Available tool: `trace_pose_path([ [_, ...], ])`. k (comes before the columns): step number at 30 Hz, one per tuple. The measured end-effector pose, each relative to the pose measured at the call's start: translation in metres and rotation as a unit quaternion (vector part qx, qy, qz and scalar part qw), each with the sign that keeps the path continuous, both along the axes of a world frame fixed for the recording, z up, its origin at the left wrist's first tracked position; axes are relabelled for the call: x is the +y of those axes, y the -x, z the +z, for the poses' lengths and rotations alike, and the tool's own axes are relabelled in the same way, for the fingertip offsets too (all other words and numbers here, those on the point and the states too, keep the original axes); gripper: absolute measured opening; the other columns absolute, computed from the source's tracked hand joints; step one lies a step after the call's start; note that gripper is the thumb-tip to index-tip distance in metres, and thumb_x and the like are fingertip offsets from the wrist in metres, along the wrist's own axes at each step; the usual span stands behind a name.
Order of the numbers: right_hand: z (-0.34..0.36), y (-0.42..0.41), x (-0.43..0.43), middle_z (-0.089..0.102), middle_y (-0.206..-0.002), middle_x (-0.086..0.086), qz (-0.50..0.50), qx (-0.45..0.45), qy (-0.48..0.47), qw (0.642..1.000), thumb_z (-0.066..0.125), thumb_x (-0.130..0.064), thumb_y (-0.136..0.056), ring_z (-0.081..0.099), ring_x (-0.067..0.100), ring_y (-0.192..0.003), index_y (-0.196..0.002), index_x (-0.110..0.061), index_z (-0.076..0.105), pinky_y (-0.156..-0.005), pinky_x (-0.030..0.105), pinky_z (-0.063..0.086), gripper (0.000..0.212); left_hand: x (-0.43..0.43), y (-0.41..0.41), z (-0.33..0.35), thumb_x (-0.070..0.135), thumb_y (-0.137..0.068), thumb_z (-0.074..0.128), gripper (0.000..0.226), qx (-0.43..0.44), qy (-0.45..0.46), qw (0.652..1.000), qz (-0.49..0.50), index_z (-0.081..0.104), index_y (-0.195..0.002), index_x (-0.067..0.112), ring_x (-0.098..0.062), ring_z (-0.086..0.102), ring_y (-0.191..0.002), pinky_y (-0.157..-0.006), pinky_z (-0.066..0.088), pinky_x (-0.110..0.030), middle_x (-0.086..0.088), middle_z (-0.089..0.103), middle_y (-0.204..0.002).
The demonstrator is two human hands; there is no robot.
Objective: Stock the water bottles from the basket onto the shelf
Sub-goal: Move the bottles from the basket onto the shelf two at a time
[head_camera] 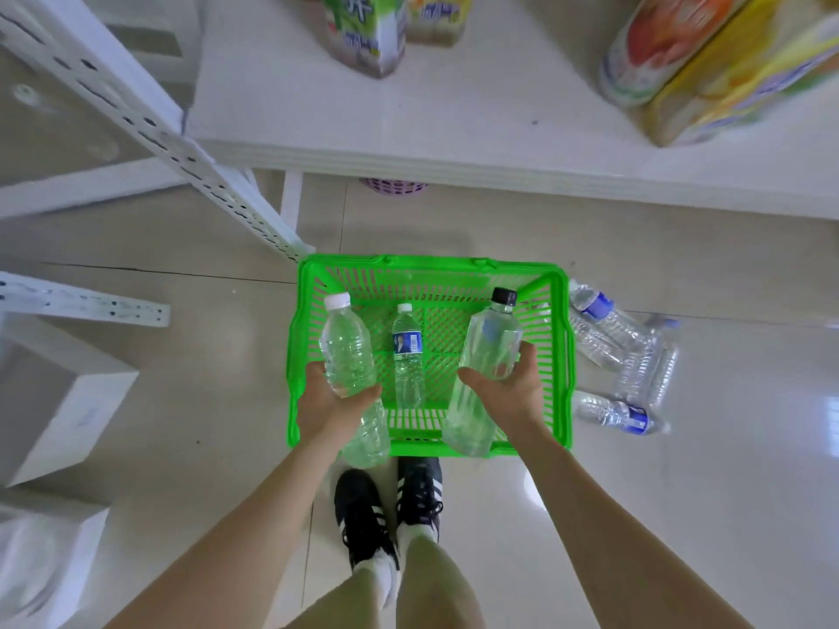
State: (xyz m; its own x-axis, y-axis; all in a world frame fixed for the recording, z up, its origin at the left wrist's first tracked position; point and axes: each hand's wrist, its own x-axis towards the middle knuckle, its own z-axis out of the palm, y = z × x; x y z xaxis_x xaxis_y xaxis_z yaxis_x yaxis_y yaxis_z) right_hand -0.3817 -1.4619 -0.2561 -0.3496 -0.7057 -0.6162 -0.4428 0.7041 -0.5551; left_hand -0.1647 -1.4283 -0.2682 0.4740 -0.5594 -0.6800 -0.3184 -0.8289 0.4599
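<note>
The left hand (329, 397) curls its fingers round the middle of a white-capped bottle (347, 351). The right hand (515, 385) grips a black-capped bottle (490, 347) the same way, thumb on the near side. Both bottles are held above the green basket (431, 265), caps pointing away from the fingers toward the shelf (454, 115). Between the 2 sets of fingers, lower down, 1 blue-labelled bottle (407, 356) lies on the basket floor. Beyond the right fingers, outside the basket wall, several loose bottles (608, 338) lie on the tiles (whether they belong to the job I cannot tell). The stretch of shelf in view carries only coloured drink packs (363, 34) and no water, so I judge the stocking barely begun: 2 bottles in hand, at least 1 to fetch.
</note>
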Motion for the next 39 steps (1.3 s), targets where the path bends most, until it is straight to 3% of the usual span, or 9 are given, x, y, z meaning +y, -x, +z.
trace_pose_path([
  [5, 0.087, 0.004, 0.009, 0.059, -0.097, 0.000, 0.008, -0.026, 0.022, 0.999, 0.086, -0.028, -0.067, 0.057, 0.020, -0.078, -0.126, -0.014, 0.043, -0.067, 0.025, 0.041, 0.074, 0.012, 0.007, 0.084, 0.043, -0.058, 0.086, 0.074, 0.016, 0.019, 0.999, 0.028, 0.047, -0.115, 0.018, -0.031, 0.065, -0.093, -0.083, 0.052, -0.040, -0.007, 0.068, -0.102],
  [8, 0.137, 0.005, 0.019, 0.063, -0.103, 0.001, 0.000, -0.041, 0.054, 0.998, 0.087, -0.030, -0.064, 0.061, 0.022, -0.086, -0.126, -0.018, 0.045, -0.073, 0.032, 0.049, 0.075, 0.021, 0.009, 0.135, 0.043, -0.055, 0.085, 0.073, 0.032, 0.054, 0.998, 0.031, 0.046, -0.113, 0.021, -0.030, 0.065, -0.092, -0.085, 0.053, -0.042, -0.007, 0.068, -0.099],
  [14, 0.238, 0.004, 0.048, 0.066, -0.107, -0.001, -0.041, -0.120, 0.117, 0.985, 0.084, -0.047, -0.045, 0.066, 0.019, -0.095, -0.125, -0.027, 0.050, -0.086, 0.043, 0.056, 0.089, 0.042, 0.007, 0.243, 0.031, -0.060, 0.089, 0.058, 0.085, 0.149, 0.985, 0.001, 0.052, -0.104, 0.022, -0.014, 0.067, -0.080, -0.075, 0.052, -0.033, 0.005, 0.069, -0.088],
  [19, 0.325, 0.002, 0.070, 0.069, -0.091, -0.003, -0.018, -0.173, 0.178, 0.968, 0.086, -0.014, -0.067, 0.068, 0.003, -0.071, -0.107, -0.024, 0.055, -0.061, 0.020, 0.052, 0.052, 0.056, 0.004, 0.332, 0.027, -0.059, 0.091, 0.059, 0.108, 0.211, 0.971, -0.020, 0.054, -0.106, 0.025, -0.012, 0.068, -0.083, -0.077, 0.053, -0.033, 0.005, 0.069, -0.091],
  [21, 0.357, 0.003, 0.075, 0.070, -0.088, -0.005, -0.004, -0.184, 0.206, 0.961, 0.085, -0.009, -0.069, 0.067, -0.001, -0.066, -0.103, -0.028, 0.055, -0.056, 0.014, 0.049, 0.049, 0.062, 0.003, 0.365, 0.026, -0.059, 0.091, 0.060, 0.114, 0.230, 0.966, -0.024, 0.055, -0.107, 0.025, -0.011, 0.068, -0.085, -0.080, 0.054, -0.034, 0.006, 0.070, -0.094],
  [26, 0.435, 0.017, 0.079, 0.071, -0.094, 0.001, 0.009, -0.210, 0.256, 0.944, 0.084, -0.010, -0.069, 0.070, 0.010, -0.078, -0.113, -0.024, 0.058, -0.066, 0.023, 0.052, 0.053, 0.067, 0.012, 0.446, 0.016, -0.062, 0.089, 0.052, 0.134, 0.288, 0.948, -0.039, 0.055, -0.100, 0.024, -0.015, 0.069, -0.086, -0.077, 0.054, -0.032, 0.001, 0.071, -0.096],
  [31, 0.507, 0.039, 0.069, 0.071, -0.087, 0.003, 0.029, -0.235, 0.296, 0.925, 0.083, -0.020, -0.060, 0.069, 0.017, -0.078, -0.106, -0.028, 0.059, -0.061, 0.024, 0.049, 0.052, 0.059, 0.030, 0.513, 0.018, -0.062, 0.090, 0.052, 0.162, 0.332, 0.927, -0.063, 0.059, -0.103, 0.030, -0.003, 0.070, -0.078, -0.076, 0.054, -0.031, 0.010, 0.074, -0.092],
  [35, 0.563, 0.063, 0.039, 0.071, -0.087, 0.002, 0.057, -0.226, 0.328, 0.915, 0.084, -0.021, -0.059, 0.070, 0.023, -0.084, -0.101, -0.034, 0.060, -0.068, 0.038, 0.056, 0.050, 0.036, 0.056, 0.561, 0.017, -0.062, 0.090, 0.056, 0.164, 0.380, 0.907, -0.082, 0.060, -0.107, 0.030, 0.000, 0.069, -0.078, -0.073, 0.052, -0.027, 0.008, 0.075, -0.094],
  [39, 0.610, 0.083, 0.006, 0.073, -0.089, 0.002, 0.095, -0.224, 0.361, 0.901, 0.084, -0.020, -0.057, 0.070, 0.021, -0.085, -0.101, -0.029, 0.061, -0.067, 0.031, 0.052, 0.051, 0.001, 0.075, 0.598, 0.023, -0.057, 0.093, 0.067, 0.163, 0.417, 0.888, -0.104, 0.060, -0.114, 0.029, -0.003, 0.070, -0.087, -0.082, 0.056, -0.034, 0.006, 0.074, -0.100],
])
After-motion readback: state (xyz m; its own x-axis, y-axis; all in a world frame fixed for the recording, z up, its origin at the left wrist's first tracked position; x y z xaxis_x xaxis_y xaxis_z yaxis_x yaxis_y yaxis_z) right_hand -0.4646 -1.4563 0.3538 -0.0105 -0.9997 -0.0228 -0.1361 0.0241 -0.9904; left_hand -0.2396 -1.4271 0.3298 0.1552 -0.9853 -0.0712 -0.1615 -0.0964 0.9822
